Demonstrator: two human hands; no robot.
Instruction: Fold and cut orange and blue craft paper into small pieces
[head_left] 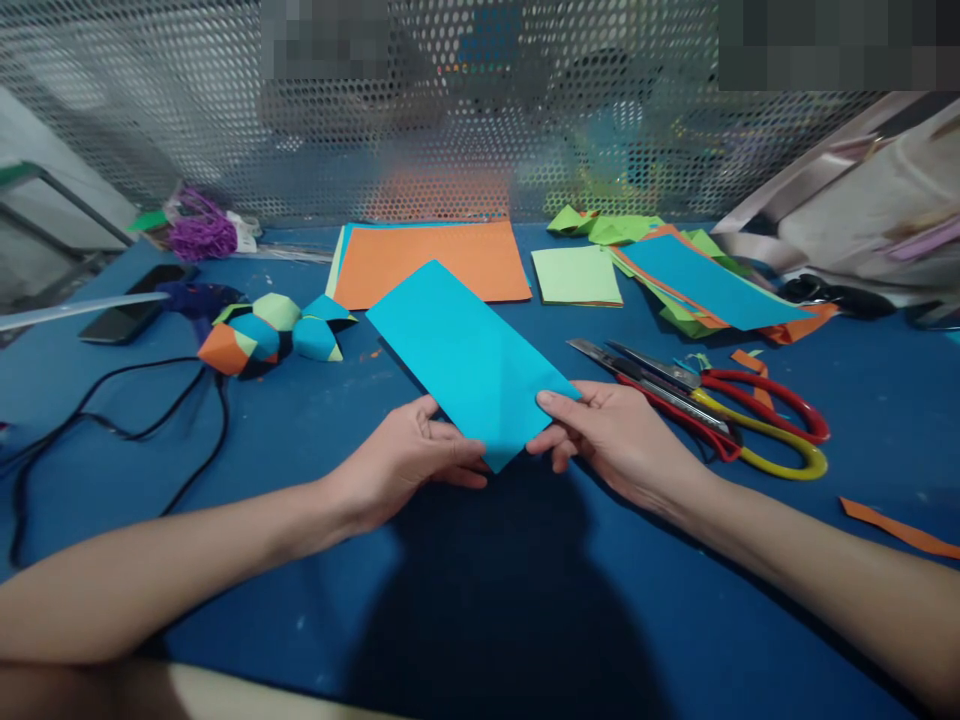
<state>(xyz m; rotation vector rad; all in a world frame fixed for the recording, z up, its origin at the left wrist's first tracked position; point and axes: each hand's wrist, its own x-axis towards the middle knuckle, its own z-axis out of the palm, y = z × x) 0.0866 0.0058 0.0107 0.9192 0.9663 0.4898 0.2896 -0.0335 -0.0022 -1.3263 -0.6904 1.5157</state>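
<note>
A bright blue rectangular sheet of paper is held up at an angle over the table, its long side running from upper left to lower right. My left hand is closed on its lower left edge, near the bottom corner. On the right corner, my right hand pinches the sheet with the thumb on top and fingers beneath. Scissors with red and yellow handles and a red cutter lie just right of my right hand.
Behind are an orange sheet stack, pale green squares and mixed paper strips. Folded paper pieces, a phone, a glue gun and black cable are at left. A perforated metal panel stands behind.
</note>
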